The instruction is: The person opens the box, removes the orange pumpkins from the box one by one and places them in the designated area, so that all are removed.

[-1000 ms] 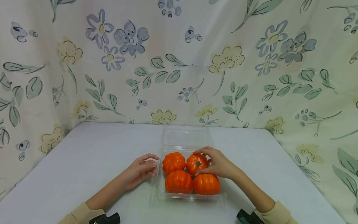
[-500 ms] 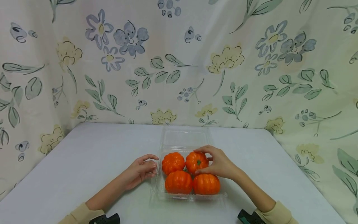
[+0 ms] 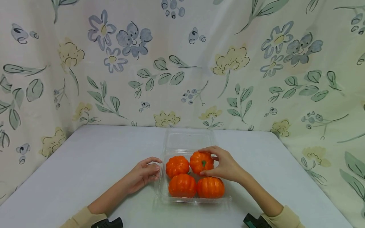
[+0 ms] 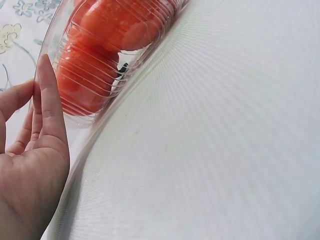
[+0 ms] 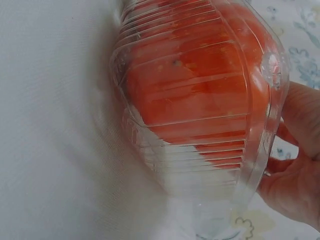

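A clear plastic clamshell box (image 3: 196, 200) holds several small orange pumpkins. My right hand (image 3: 226, 164) grips the back-right pumpkin (image 3: 201, 163), thumb at its near side and fingers over its far side; its green stem faces me. That pumpkin stands slightly higher than the others. Beside it is the back-left pumpkin (image 3: 177, 167), with the front-left pumpkin (image 3: 182, 186) and front-right pumpkin (image 3: 211, 187) before them. My left hand (image 3: 144, 174) pinches the box's left rim between thumb and fingers, as the left wrist view shows. Through the box wall, the right wrist view shows an orange pumpkin (image 5: 195, 80).
The box's clear lid (image 3: 189, 140) lies folded back behind it. A white cloth covers the table (image 3: 114, 148), and a floral curtain (image 3: 176, 69) hangs along its far side. Dark devices are strapped at both wrists.
My right hand has raised the back-right pumpkin a little and moved it slightly toward the back, away from the front-right one. The left hand has kept its place on the rim.
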Demonstrator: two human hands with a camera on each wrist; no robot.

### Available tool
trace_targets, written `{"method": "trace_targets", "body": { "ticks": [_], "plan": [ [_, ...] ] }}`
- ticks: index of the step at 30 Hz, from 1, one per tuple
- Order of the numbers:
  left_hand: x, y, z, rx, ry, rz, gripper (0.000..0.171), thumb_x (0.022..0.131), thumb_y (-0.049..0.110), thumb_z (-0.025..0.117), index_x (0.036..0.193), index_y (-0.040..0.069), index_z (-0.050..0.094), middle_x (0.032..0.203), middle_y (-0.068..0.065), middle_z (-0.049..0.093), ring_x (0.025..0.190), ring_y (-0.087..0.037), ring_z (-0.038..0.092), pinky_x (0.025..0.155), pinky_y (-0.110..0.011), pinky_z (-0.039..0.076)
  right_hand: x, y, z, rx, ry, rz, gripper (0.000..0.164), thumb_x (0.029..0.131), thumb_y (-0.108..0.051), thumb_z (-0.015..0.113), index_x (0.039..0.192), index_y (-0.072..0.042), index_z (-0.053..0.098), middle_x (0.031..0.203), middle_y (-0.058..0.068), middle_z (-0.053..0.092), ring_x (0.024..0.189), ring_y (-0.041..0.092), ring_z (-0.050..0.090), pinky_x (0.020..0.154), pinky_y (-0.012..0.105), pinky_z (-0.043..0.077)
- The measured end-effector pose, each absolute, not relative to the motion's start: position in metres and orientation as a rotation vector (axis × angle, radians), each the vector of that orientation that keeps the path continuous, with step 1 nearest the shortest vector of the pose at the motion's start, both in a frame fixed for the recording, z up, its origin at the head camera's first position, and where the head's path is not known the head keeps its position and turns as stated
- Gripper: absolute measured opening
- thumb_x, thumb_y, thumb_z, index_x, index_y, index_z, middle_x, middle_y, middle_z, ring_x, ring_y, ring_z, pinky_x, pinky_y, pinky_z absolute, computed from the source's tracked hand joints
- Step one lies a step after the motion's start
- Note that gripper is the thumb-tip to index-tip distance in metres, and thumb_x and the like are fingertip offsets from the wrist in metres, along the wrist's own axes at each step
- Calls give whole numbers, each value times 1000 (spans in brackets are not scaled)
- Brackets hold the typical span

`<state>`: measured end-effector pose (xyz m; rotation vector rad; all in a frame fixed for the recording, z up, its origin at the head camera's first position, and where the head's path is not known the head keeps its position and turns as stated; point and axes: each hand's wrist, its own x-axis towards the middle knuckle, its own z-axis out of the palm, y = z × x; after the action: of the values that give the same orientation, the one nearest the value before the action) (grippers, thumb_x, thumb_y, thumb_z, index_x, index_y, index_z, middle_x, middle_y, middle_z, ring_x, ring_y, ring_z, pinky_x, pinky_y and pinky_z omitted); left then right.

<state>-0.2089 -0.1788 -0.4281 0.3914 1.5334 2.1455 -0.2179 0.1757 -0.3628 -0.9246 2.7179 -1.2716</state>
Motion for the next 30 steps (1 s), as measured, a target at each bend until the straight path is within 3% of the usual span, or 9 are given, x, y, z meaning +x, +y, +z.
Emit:
{"method": "trace_targets", "body": {
  "ticks": [14, 18, 25, 30],
  "plan": [
    [-208, -180, -427, 373, 1543, 2148, 16, 108, 4, 55, 123, 12, 57, 92, 2, 69, 80, -9, 69, 82, -22, 62, -217, 179, -354, -925, 2742, -1325, 66, 83, -20, 92, 138, -4, 61, 136, 13, 67, 119, 32, 63, 102, 58, 56],
    [-208, -179, -427, 375, 1540, 2153, 16, 108, 4, 55, 122, 12, 56, 91, 2, 69, 80, -9, 69, 81, -22, 62, -217, 181, -354, -914, 2749, -1335, 66, 83, -19, 91, 140, -5, 60, 137, 13, 66, 118, 31, 63, 98, 52, 60],
    [-208, -178, -429, 403, 1533, 2153, 17, 108, 3, 55, 123, 11, 56, 91, 3, 68, 80, -9, 68, 80, -21, 62, -216, 184, -353, -909, 2775, -1354, 65, 83, -14, 90, 139, -6, 59, 134, 13, 66, 111, 27, 63, 89, 30, 61],
    [-209, -178, -430, 412, 1529, 2155, 17, 108, 3, 55, 123, 11, 56, 91, 3, 68, 80, -8, 68, 79, -21, 62, -217, 186, -351, -905, 2777, -1362, 64, 84, -15, 90, 140, -6, 59, 135, 15, 65, 113, 29, 64, 90, 35, 62]
  ]
}}
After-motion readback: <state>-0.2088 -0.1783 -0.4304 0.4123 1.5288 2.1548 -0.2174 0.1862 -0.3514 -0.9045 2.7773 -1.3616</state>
